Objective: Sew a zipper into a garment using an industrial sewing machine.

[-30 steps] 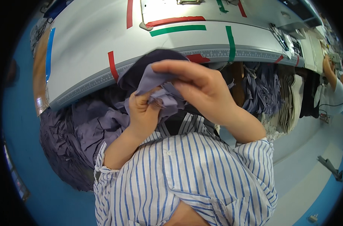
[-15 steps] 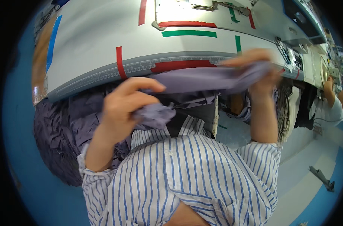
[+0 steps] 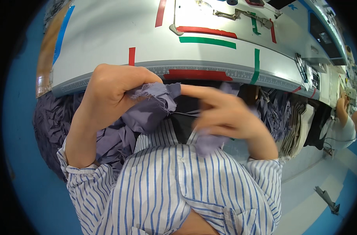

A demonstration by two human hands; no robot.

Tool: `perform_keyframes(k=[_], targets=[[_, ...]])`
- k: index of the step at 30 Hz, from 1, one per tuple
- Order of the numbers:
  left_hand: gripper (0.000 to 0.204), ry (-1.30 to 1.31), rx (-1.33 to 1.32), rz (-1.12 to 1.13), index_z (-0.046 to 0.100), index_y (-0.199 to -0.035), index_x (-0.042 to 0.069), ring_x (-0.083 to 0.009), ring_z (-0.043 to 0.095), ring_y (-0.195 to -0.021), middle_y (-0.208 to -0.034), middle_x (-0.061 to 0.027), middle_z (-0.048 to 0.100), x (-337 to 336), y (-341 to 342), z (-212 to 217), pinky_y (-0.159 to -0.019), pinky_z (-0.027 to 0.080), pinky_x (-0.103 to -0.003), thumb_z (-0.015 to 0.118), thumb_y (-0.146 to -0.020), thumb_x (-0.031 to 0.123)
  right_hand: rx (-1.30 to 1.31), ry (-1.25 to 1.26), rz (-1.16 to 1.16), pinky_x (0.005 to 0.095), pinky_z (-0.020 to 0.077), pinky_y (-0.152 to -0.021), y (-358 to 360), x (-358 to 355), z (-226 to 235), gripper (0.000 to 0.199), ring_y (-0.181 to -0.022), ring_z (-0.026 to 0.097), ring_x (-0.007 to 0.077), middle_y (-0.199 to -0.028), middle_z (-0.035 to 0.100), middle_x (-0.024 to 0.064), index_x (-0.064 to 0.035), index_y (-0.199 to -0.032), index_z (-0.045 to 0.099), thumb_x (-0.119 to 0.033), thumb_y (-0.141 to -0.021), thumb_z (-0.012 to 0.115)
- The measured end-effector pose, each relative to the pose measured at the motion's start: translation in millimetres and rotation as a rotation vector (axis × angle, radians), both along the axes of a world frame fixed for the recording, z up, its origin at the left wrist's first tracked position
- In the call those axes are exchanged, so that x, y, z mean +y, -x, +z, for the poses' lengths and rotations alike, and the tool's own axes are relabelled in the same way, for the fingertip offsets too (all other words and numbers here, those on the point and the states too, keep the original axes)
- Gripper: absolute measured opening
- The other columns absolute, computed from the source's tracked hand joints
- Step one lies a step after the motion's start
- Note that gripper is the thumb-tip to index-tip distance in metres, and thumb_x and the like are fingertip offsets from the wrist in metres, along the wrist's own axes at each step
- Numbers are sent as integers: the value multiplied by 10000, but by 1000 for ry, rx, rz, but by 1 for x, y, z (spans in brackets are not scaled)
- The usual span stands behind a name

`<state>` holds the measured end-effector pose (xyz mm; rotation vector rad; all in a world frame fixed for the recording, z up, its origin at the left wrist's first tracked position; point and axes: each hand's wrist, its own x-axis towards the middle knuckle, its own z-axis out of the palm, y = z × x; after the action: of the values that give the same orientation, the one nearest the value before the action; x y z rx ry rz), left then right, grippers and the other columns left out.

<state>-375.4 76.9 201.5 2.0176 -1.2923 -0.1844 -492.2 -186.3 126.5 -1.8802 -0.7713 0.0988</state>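
Bunched in front of my chest is a piece of purple cloth point(image 3: 145, 115) with frayed edges and loose threads. My left hand point(image 3: 111, 86) is closed on its upper edge. Blurred by motion, my right hand point(image 3: 229, 115) has its index finger stretched to the cloth's folded corner. Its other fingers curl round more purple cloth, which hangs below and shows behind them. Whether both parts belong to one piece is hard to make out. Both hands are just in front of the table's near edge.
The white sewing table point(image 3: 108, 35) has a ruler strip point(image 3: 155, 70) and red and green tape along its edge. Purple cloth heaps point(image 3: 53, 125) lie at left; more purple pieces point(image 3: 276, 113) and pale cloth point(image 3: 298, 129) hang at right. Another person's arm point(image 3: 343, 113) is at far right.
The cloth stretched between my hands is now bunched at my left hand. My right hand has come left and down toward it, and my left hand has risen slightly to the left.
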Motion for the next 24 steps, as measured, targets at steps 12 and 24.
perform_keyframes(k=[12, 24], targets=[[254, -464, 643, 49, 588, -790, -2, -75, 508, -671, -760, -25, 581, 72, -33, -22, -577, 406, -245, 823, -788, 93, 137, -171, 142, 333, 473, -619, -25, -16, -50, 148, -715, 605, 237, -887, 691, 79, -41, -902, 738, -153, -814, 780], [125, 176, -613, 309, 687, -910, 68, -281, 672, -718, -833, -91, 691, -72, -164, -82, -625, 521, -338, 746, -868, 169, 173, 21, -161, 371, 507, -699, -57, 21, -69, 149, -776, 646, 252, -874, 695, 92, -65, -937, 730, -196, -865, 729]])
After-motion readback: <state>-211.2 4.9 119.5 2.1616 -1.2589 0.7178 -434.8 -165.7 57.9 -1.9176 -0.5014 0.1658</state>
